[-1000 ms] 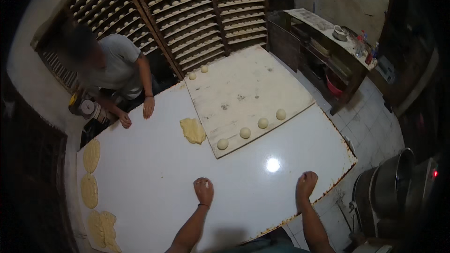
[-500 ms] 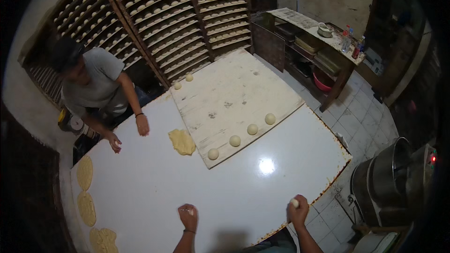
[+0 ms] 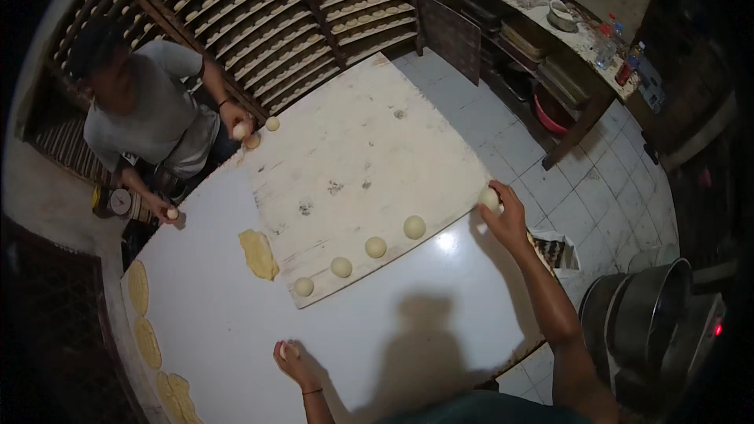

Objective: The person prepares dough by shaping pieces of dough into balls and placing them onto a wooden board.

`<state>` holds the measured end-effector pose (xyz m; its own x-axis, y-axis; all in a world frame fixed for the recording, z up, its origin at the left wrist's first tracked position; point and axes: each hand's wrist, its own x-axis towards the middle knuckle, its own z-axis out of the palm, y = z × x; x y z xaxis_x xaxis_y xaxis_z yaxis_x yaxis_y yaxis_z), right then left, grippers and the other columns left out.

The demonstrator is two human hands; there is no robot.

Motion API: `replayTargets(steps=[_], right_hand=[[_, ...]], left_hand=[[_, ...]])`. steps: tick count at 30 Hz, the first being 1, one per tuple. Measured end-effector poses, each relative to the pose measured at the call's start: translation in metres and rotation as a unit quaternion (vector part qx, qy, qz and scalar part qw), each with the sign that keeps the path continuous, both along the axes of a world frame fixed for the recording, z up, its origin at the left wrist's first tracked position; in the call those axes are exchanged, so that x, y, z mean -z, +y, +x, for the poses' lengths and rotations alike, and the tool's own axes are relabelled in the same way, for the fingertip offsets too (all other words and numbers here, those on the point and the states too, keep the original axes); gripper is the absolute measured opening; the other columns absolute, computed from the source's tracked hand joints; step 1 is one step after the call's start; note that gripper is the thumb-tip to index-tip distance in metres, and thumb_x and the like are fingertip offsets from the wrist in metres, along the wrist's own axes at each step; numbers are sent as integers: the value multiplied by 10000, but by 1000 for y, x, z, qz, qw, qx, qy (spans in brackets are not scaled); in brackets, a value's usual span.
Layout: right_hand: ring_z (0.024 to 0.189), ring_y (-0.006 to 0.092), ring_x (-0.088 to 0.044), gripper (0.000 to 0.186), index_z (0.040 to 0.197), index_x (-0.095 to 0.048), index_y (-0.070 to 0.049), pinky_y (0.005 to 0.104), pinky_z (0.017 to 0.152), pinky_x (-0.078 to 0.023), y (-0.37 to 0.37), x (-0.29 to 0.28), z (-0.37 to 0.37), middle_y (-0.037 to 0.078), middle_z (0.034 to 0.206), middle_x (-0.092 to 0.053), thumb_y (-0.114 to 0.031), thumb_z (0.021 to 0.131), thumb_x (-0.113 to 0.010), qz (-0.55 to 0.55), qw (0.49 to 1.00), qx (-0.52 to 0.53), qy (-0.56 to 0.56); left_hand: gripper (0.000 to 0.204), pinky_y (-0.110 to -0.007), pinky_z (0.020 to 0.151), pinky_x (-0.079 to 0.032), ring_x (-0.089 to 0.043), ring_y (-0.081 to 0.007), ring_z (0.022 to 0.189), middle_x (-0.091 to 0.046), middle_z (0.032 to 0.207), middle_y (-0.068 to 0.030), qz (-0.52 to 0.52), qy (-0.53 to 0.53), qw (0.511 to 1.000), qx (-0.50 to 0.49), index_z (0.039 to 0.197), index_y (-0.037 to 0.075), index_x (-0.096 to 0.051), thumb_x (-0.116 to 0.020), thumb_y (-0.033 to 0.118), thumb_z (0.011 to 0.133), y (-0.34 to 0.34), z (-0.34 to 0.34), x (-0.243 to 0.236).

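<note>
My right hand (image 3: 510, 220) reaches to the right corner of a floured wooden board (image 3: 353, 165), its fingers closed round a pale dough ball (image 3: 488, 199). Along the board's near edge sits a row of several round dough balls (image 3: 375, 247), spaced apart. Lower down, over the white tabletop (image 3: 353, 330), my left hand (image 3: 298, 365) curls round another pale dough ball (image 3: 289, 351), mostly hidden by the fingers. A flat yellow lump of dough (image 3: 258, 255) lies against the board's left side.
Across the table a co-worker (image 3: 149, 110) holds dough balls at the board's far left corner and table edge. Flattened dough pieces (image 3: 147, 341) line the table's left edge. Racks of dough (image 3: 259, 23) stand behind; a side bench (image 3: 534, 16) and metal bowl machine (image 3: 652, 314) are right.
My right hand has moved from the table's front edge out to the board's right corner with its dough ball. The co-worker's hand has moved to the board's far left corner. The view has shifted.
</note>
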<state>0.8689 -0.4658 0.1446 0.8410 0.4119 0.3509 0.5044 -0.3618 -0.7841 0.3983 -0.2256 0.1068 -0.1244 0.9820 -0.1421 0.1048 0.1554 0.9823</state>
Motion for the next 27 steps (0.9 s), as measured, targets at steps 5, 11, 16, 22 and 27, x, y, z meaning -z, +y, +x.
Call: replayTargets(steps=[5,11,16,22,27], right_hand=[[1108,353,-509,584,1211,-515,28,403,937,-429,21,21,57,186,1215,-551,-147,699,-735,-188,978,-78,-47],[1196,360,-451,538,1244,-483,37,417,970,-405,-4,-5,34,199,1385,-386,-81,760,-686,-36,999,-1,-31],[1117,304,-505,353,1150,-549,29,362,922,-437,-111,22,-22,175,1292,-467,-20,807,-616,-42,994,92,41],[1017,188,-544,175,1062,-591,13,299,809,-482,-175,28,-75,133,1215,-507,-65,918,-529,109,962,165,190],[1006,181,-547,180,1074,-588,10,299,826,-480,-148,-6,-80,111,1179,-522,-80,926,-535,150,959,126,205]], left_hand=[[399,-311,873,-459,-549,-209,993,-574,1069,-120,120,63,919,371,1120,-14,-541,-708,26,761,-45,219,-69],[416,-449,940,-426,-494,-362,1122,-536,1183,-171,473,194,617,598,1113,15,-569,-715,135,742,-56,403,-47],[459,-563,966,-355,-437,-379,1183,-499,1239,-179,449,261,636,571,1155,16,-568,-700,171,743,-71,401,-42],[349,-382,901,-452,-473,-344,1101,-519,1209,-143,351,301,650,603,1117,61,-606,-651,78,772,-41,337,-18],[403,-411,991,-383,-437,-352,1177,-488,1275,-173,395,283,646,589,1175,75,-583,-657,124,781,-16,335,6]])
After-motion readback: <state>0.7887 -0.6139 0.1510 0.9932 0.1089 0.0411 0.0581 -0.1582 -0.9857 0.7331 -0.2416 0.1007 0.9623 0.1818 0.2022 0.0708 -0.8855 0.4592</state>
